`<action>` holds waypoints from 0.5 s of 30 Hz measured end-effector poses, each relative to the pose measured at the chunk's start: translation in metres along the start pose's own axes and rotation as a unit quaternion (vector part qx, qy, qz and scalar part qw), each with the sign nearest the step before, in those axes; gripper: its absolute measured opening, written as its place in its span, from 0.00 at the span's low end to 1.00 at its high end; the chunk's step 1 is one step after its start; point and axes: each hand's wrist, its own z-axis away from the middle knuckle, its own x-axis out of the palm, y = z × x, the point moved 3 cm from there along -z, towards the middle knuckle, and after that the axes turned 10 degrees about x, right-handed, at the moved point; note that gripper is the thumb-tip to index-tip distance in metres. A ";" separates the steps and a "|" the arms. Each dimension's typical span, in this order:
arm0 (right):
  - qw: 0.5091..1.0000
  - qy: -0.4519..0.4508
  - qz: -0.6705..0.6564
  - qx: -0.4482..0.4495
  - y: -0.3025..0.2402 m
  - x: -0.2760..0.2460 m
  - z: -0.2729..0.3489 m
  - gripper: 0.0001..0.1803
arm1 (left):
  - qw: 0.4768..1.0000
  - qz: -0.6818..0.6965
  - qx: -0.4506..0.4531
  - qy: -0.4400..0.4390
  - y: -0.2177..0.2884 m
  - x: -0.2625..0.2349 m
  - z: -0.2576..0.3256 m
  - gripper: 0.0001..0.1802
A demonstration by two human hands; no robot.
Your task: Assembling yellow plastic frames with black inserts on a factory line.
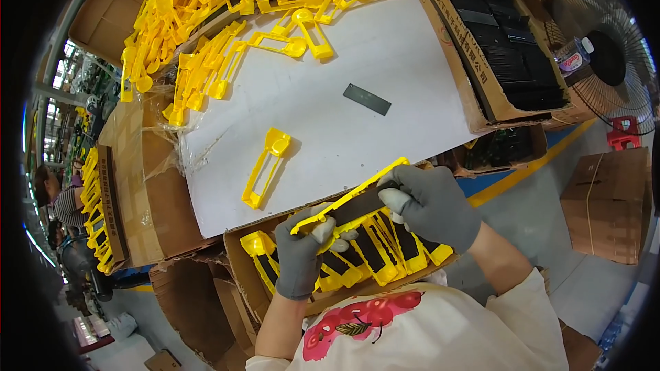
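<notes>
Both my hands wear grey gloves. My left hand (pixel 302 251) pinches one end of a yellow plastic frame (pixel 368 184), and my right hand (pixel 436 206) grips its other end. A dark flat panel (pixel 354 210) lies along the frame's opening between my hands; whether it is fully seated I cannot tell. Just below is a cardboard box (pixel 249 276) with several yellow frames (pixel 386 273) holding dark panels. Ahead on the white tabletop (pixel 323 144) rest a single yellow frame (pixel 277 143), its opening see-through, and a loose dark panel (pixel 367 99).
A big heap of yellow frames (pixel 185 7) fills the far left of the table. At the far right stands a carton of stacked dark panels (pixel 509 48). Beyond it are a fan (pixel 608 55) and a bottle (pixel 573 58). A closed carton (pixel 605 206) sits on the floor at right.
</notes>
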 end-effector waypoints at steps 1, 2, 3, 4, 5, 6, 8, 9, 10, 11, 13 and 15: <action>1.000 0.011 0.004 -0.013 0.004 0.003 -0.001 0.07 | 1.000 -0.002 -0.006 0.001 -0.001 0.001 -0.001 0.16; 0.999 0.022 0.007 -0.027 0.006 0.004 0.000 0.09 | 1.000 -0.002 -0.007 0.001 0.001 0.003 -0.002 0.16; 0.999 0.021 0.008 -0.025 0.006 0.003 0.003 0.09 | 0.999 -0.034 -0.004 0.001 0.005 0.007 -0.001 0.15; 0.994 0.052 0.092 -0.015 0.002 0.000 0.007 0.13 | 0.998 -0.066 0.001 0.003 0.010 0.009 0.000 0.15; 0.981 0.083 0.176 -0.006 0.000 -0.001 0.011 0.18 | 0.998 -0.066 0.002 0.003 0.011 0.011 0.002 0.15; 0.981 0.083 0.176 -0.007 0.000 -0.002 0.013 0.18 | 0.997 -0.077 0.015 0.002 0.012 0.013 0.004 0.15; 0.967 0.175 0.178 -0.039 0.000 -0.008 0.018 0.27 | 0.992 -0.112 0.052 -0.009 0.015 0.011 0.007 0.14; 0.968 0.175 0.178 -0.039 0.001 -0.008 0.015 0.27 | 0.992 -0.112 0.053 -0.009 0.015 0.007 0.008 0.14; 0.955 0.224 0.173 -0.091 0.002 -0.010 0.011 0.29 | 0.993 -0.110 0.049 -0.015 0.011 0.004 0.010 0.15; 0.938 0.270 0.166 -0.143 0.002 -0.010 0.010 0.31 | 0.993 -0.107 0.046 -0.020 0.009 0.001 0.011 0.15; 0.995 0.074 -0.030 -0.064 0.016 0.000 0.007 0.24 | 0.993 -0.114 0.019 -0.036 0.009 -0.007 0.014 0.14; 0.997 -0.058 -0.047 0.024 0.032 0.018 0.016 0.14 | 0.981 -0.163 0.071 -0.083 0.010 -0.012 0.016 0.12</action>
